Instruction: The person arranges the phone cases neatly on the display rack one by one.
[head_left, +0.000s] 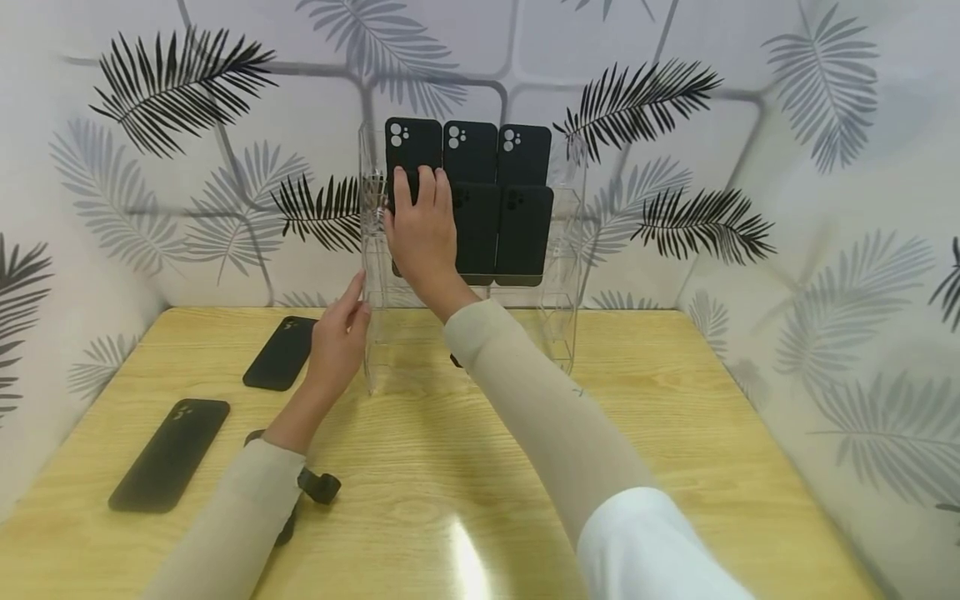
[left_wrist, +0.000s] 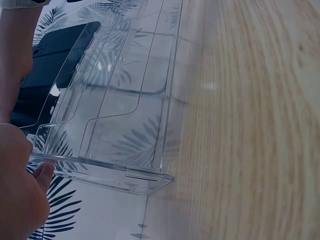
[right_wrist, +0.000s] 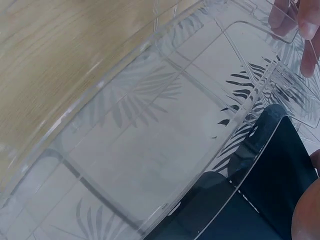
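We have our right hand [head_left: 424, 225] up at the clear rack [left_wrist: 132, 172], laid over the front row's left-hand phone case [right_wrist: 280, 175], which stands in the tier. Its fingers reach upward across the case, fingertips near the top edge, the thumb by the left side; we cannot tell whether it pinches the case or merely presses it. Our left hand [head_left: 339, 337] sits lower and farther left, apart from that case, holding the rack's left side panel between thumb and fingers.

Just to the right of our right hand, two more black cases [head_left: 498, 235] stand in the same row, and three upper cases [head_left: 471, 148] rise behind, their camera cut-outs showing. Left of our left hand, a flat case [head_left: 279, 357] lies on the worktop [head_left: 420, 467], with a nearer case [head_left: 169, 457] toward us. A dark strap [head_left: 318, 487] shows beside our left sleeve [head_left: 232, 508].
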